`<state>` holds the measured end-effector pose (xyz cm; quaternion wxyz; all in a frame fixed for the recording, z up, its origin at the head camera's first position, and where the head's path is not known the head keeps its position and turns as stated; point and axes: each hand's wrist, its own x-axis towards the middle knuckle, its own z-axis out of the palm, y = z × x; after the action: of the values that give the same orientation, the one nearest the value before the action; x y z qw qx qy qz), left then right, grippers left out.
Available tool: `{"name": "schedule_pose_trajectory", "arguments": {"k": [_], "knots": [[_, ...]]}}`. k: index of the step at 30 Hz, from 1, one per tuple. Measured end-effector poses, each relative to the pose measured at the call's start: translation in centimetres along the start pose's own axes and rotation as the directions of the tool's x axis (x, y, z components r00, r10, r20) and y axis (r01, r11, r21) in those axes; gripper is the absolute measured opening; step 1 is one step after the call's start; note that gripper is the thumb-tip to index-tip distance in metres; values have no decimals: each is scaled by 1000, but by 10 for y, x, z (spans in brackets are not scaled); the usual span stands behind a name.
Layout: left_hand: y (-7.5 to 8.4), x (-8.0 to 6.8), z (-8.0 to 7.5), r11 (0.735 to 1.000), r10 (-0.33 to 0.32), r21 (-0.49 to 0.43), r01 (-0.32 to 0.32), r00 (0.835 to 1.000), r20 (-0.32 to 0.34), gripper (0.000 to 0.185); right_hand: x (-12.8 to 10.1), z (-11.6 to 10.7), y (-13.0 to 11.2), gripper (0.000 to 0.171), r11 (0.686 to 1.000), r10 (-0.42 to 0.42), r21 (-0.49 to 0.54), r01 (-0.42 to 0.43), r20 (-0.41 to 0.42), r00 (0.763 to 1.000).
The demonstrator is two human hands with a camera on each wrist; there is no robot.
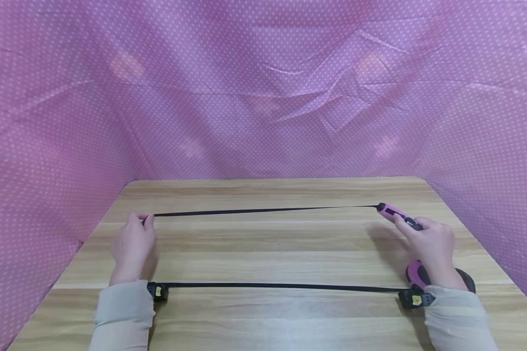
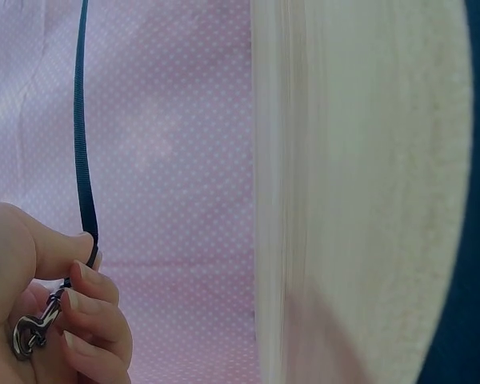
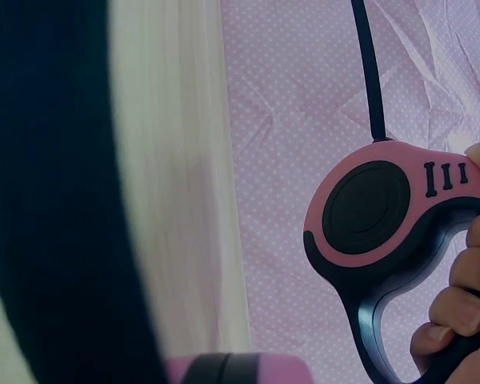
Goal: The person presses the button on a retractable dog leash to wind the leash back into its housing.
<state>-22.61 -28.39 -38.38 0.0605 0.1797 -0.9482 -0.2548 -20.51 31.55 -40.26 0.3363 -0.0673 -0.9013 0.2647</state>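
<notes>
A retractable dog leash is stretched across the space above the wooden table (image 1: 281,239). My right hand (image 1: 432,243) grips the looped handle of its pink and black case (image 3: 324,248), fingers curled round it. From the case a thin black strap (image 1: 254,210) runs taut to the left. My left hand (image 1: 133,241) pinches the strap's far end between thumb and fingers. Below that pinch, a metal snap hook (image 2: 36,328) lies against the palm, partly covered by the fingers.
A second pink and black object (image 1: 415,273) sits behind the right wrist, partly hidden by it. A black band (image 1: 281,286) spans between the small camera boxes at both wrists. Pink dotted cloth (image 1: 263,122) surrounds the table's back and sides.
</notes>
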Motion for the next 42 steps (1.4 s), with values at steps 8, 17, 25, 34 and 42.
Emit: {"name": "schedule_pose_trajectory", "arguments": {"k": [8, 17, 25, 34, 42], "knots": [[1, -1, 0, 1000, 7, -2, -7, 1000, -2, 50, 0, 1, 0, 45, 1000, -8, -1, 8, 14, 1000], [4, 0, 2, 1000, 8, -5, -8, 1000, 11, 52, -1, 0, -2, 45, 1000, -11, -3, 11, 27, 1000], [4, -1, 2, 1000, 7, -10, -7, 1000, 11, 50, -2, 2, -1, 45, 1000, -21, 15, 21, 1, 1000], [5, -2, 1, 1000, 15, -22, -14, 1000, 6, 51, -1, 3, -3, 44, 999, -19, 31, 19, -9, 1000], [7, -3, 1, 1000, 12, -21, -12, 1000, 20, 52, -1, 6, -5, 44, 999, -9, 42, 10, -2, 1000]]}}
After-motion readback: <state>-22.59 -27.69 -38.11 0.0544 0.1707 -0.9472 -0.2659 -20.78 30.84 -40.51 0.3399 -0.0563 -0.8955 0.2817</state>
